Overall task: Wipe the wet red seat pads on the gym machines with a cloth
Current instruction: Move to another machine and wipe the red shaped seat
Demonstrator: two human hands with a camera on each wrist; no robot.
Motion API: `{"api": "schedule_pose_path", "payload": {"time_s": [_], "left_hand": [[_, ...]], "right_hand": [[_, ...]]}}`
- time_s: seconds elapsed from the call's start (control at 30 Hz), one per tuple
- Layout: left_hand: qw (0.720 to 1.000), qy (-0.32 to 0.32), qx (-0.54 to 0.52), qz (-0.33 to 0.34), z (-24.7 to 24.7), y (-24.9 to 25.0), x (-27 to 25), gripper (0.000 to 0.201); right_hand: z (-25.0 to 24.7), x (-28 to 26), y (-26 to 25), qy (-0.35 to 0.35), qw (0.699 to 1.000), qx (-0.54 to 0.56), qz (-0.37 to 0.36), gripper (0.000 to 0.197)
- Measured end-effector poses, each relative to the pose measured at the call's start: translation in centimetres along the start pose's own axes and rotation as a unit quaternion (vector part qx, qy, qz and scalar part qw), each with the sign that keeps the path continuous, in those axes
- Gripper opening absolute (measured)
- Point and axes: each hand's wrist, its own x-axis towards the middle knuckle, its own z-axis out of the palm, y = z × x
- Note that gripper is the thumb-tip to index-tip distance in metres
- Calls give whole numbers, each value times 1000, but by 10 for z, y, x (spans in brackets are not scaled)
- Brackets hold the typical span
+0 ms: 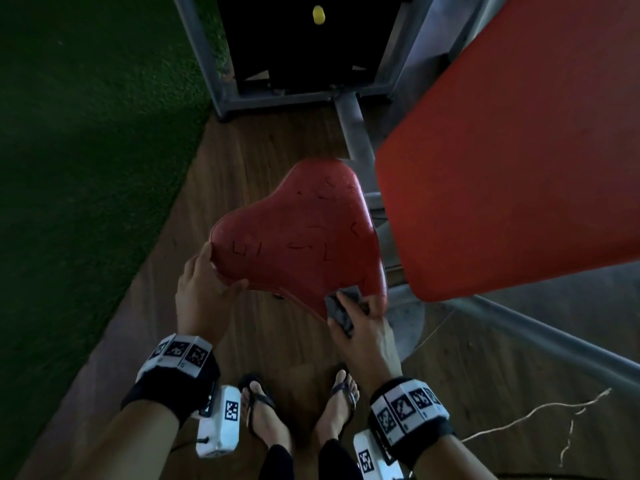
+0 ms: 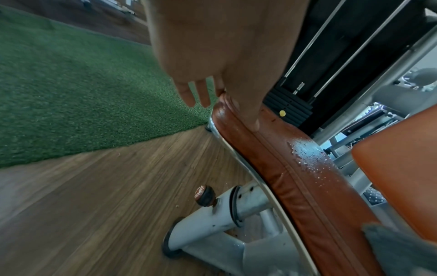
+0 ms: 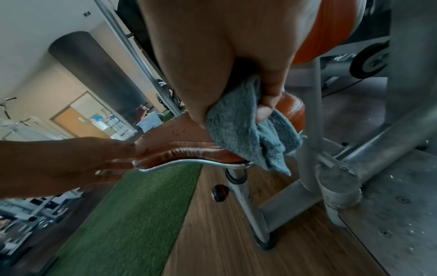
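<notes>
The dark red seat pad [image 1: 301,237] sits on its post at the middle of the head view, its surface cracked. Water drops [image 2: 305,155] bead on its edge. My left hand [image 1: 216,273] grips the seat's near left corner, thumb on top [image 2: 250,112] and fingers under the rim. My right hand [image 1: 358,315] holds a bunched grey cloth [image 1: 341,315] against the seat's near right corner. In the right wrist view the cloth [image 3: 248,134] hangs over the seat's edge, pinched between thumb and fingers.
A large orange-red back pad [image 1: 512,150] leans over the seat's right side. Behind stands the weight stack [image 1: 304,46] with a yellow pin [image 1: 318,15]. An adjusting knob [image 2: 204,195] sticks out of the grey seat post. Green turf [image 1: 86,133] borders the wood floor on the left.
</notes>
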Motion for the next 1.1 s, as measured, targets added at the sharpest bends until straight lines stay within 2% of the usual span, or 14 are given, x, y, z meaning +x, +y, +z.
{"api": "schedule_pose_path", "payload": {"time_s": [0.1,0.3,0.5,0.63,0.73,0.9,1.1], "left_hand": [[1000,4,7,7,-2,0,0,87],[1000,13,14,-6,3,0,-1,86],[999,8,44,3,2,-2,1,86],[998,4,58,5,2,-1,1,85],[998,4,56,1,2,-1,0,84],[999,2,49,3,2,-3,1,83],[999,4,34,-4,3,-5,-1,82]], "right_hand": [[3,-2,1,-31,999,-15,13,53],[-3,10,-8,-18,999,-9,47,53],[0,-1,-6,-49,998,-15,46,56],[-4,20,-16,-17,998,-14,59,53],[-4,18,-21,-28,997,-14,73,56],[6,1,-22,-73,995,-40,51,58],[6,35,-52,-35,997,-63,41,52]]}}
